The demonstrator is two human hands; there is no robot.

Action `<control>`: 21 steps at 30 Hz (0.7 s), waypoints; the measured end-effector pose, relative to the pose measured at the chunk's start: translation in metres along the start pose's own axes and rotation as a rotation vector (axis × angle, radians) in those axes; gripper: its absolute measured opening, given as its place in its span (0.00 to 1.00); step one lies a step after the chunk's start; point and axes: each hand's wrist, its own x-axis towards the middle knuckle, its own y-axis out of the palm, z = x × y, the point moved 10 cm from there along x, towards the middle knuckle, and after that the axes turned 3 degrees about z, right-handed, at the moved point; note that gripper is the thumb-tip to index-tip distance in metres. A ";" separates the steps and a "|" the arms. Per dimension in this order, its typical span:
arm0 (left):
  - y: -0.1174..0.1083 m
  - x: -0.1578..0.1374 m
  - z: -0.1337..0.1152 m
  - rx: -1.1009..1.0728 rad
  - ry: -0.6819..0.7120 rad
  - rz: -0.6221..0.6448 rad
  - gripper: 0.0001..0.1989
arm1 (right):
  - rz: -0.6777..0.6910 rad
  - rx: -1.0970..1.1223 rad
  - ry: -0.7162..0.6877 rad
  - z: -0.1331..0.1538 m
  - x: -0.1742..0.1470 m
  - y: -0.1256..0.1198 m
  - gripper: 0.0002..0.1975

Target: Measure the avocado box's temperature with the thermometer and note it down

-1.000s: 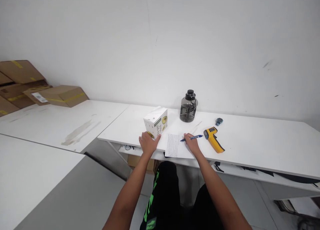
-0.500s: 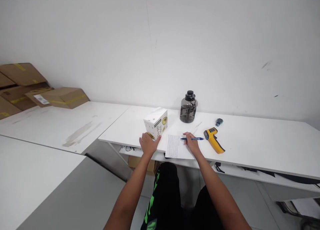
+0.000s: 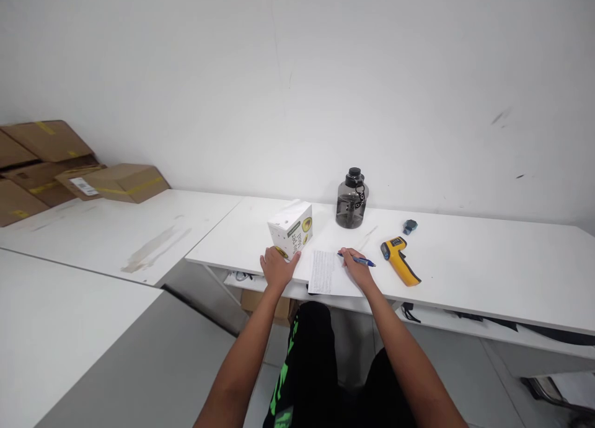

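My left hand (image 3: 277,268) grips the lower near part of a white box (image 3: 292,231) with avocado pictures and large lettering; the box tilts on the table. In my right hand (image 3: 357,269) a blue pen (image 3: 367,262) is pinched, its tip close to the paper. Beneath that hand lies a white sheet of paper (image 3: 321,273), its left part covered in small handwriting. To the right of my right hand lies a yellow and black infrared thermometer (image 3: 400,262).
A dark translucent water bottle (image 3: 351,202) stands by the wall, and a small blue-grey watch-like item (image 3: 409,227) lies to its right. Cardboard boxes (image 3: 125,181) are piled at the far left. A shelf with cables (image 3: 411,313) runs under the white table (image 3: 488,261).
The pen has swung in my right hand, its back end now pointing lower to the right. My left hand stays on the box. The view has shifted slightly.
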 end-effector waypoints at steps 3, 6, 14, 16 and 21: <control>0.001 0.001 0.001 0.005 0.004 -0.008 0.28 | 0.004 -0.021 -0.017 0.001 0.001 0.000 0.24; 0.002 0.001 0.001 0.014 0.011 -0.013 0.27 | -0.003 -0.030 -0.010 0.001 0.001 0.000 0.23; 0.001 0.000 0.000 0.004 0.005 -0.003 0.28 | -0.013 -0.020 -0.061 0.005 -0.001 0.000 0.19; 0.001 0.000 0.000 0.004 0.006 -0.001 0.28 | -0.041 -0.109 -0.234 0.020 -0.005 -0.001 0.19; 0.000 0.000 0.000 0.011 -0.001 0.005 0.29 | -0.130 -0.559 -0.324 0.028 -0.012 0.007 0.21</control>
